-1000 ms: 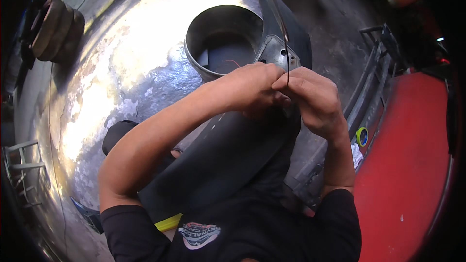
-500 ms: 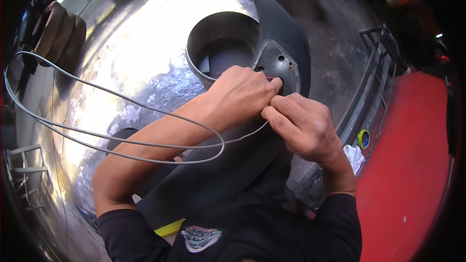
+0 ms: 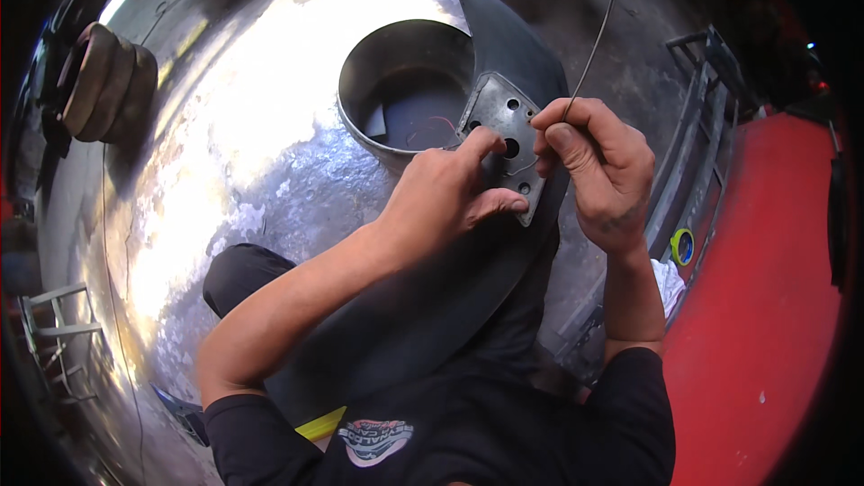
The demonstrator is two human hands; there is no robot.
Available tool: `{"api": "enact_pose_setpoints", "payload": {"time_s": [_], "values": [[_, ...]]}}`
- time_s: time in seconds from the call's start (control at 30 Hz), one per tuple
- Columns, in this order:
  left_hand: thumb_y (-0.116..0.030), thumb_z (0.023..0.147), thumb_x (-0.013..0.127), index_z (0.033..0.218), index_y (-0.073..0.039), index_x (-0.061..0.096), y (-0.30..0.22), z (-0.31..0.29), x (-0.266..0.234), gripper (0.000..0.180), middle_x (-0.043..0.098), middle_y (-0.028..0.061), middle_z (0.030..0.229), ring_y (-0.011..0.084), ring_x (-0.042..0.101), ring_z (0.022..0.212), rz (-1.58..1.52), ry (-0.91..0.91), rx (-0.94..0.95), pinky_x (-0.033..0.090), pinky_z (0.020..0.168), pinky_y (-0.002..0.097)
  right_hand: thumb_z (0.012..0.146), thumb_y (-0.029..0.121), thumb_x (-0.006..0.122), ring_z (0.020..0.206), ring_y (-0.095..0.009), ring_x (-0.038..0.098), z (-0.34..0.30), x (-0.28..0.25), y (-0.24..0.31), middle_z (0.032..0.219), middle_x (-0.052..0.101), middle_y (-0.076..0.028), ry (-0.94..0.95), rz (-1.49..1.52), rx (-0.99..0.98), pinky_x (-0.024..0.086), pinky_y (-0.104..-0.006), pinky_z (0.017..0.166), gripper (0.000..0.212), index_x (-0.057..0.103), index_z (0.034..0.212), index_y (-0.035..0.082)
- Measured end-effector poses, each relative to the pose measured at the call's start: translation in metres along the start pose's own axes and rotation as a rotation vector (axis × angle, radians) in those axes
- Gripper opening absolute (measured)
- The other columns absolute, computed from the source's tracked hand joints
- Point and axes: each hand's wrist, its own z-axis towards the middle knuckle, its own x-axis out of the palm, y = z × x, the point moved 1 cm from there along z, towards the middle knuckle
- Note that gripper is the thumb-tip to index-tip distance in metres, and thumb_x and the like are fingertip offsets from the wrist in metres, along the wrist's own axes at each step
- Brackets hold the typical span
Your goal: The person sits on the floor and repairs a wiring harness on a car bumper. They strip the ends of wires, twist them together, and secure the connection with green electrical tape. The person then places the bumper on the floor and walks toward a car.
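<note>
A dark grey, curved panel (image 3: 515, 36) with a pointed far end lies across my lap. A bare metal plate (image 3: 494, 108) with several round holes is set into it. My left hand (image 3: 434, 193) is open over the plate, thumb and forefinger apart at its near part; the other fingers are partly hidden. At the plate's right edge, my right hand (image 3: 605, 169) pinches a thin grey wire (image 3: 594, 49). The wire rises away from my fingers to the top of the picture, and a thin end runs down toward the plate. I cannot tell whether that end enters a hole.
An open metal cylinder (image 3: 344, 103), with a thin red wire (image 3: 441, 120) showing over it, stands beyond my left hand. Tyres (image 3: 108, 81) are stacked at the far left. On the right are a metal frame (image 3: 688, 139), tape roll (image 3: 682, 247), white cloth (image 3: 667, 286) and red panel (image 3: 756, 306).
My hands have moved apart: the left has opened over the plate, the right has shifted up and right with the wire. The wire's loops have swung from the left to the top right.
</note>
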Motion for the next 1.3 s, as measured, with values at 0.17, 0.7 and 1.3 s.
{"api": "enact_pose_setpoints", "payload": {"time_s": [0.17, 0.7, 1.3], "values": [[-0.034, 0.09, 0.087, 0.132, -0.006, 0.055, -0.003, -0.009, 0.01, 0.059, 0.068, 0.0162, 0.075, 0.0355, 0.069, 0.067, -0.09, -0.107, 0.004, 0.05, 0.062, 0.0409, 0.101, -0.002, 0.063, 0.069, -0.013, 0.066, -0.014, -0.009, -0.002, 0.078, 0.068, -0.008, -0.025, 0.033, -0.094, 0.052, -0.0269, 0.065, 0.008, 0.071, 0.101, -0.004], [-0.031, 0.088, 0.089, 0.124, -0.001, 0.06, 0.011, -0.027, 0.021, 0.056, 0.072, 0.0199, 0.089, 0.0329, 0.075, 0.078, -0.234, -0.182, -0.144, 0.056, 0.069, 0.0393, 0.096, -0.006, 0.066, 0.073, -0.025, 0.073, -0.02, -0.002, 0.006, 0.09, 0.075, -0.018, 0.18, -0.066, -0.298, 0.057, -0.0329, 0.066, 0.005, 0.07, 0.099, -0.007], [-0.034, 0.09, 0.083, 0.123, -0.002, 0.06, 0.022, -0.028, 0.021, 0.051, 0.071, 0.0201, 0.089, 0.041, 0.072, 0.082, -0.275, -0.251, 0.022, 0.054, 0.07, 0.0477, 0.106, 0.001, 0.059, 0.066, -0.019, 0.065, 0.012, 0.005, -0.009, 0.087, 0.073, -0.015, 0.385, 0.024, -0.193, 0.055, -0.0325, 0.061, 0.023, 0.06, 0.129, 0.002]]}}
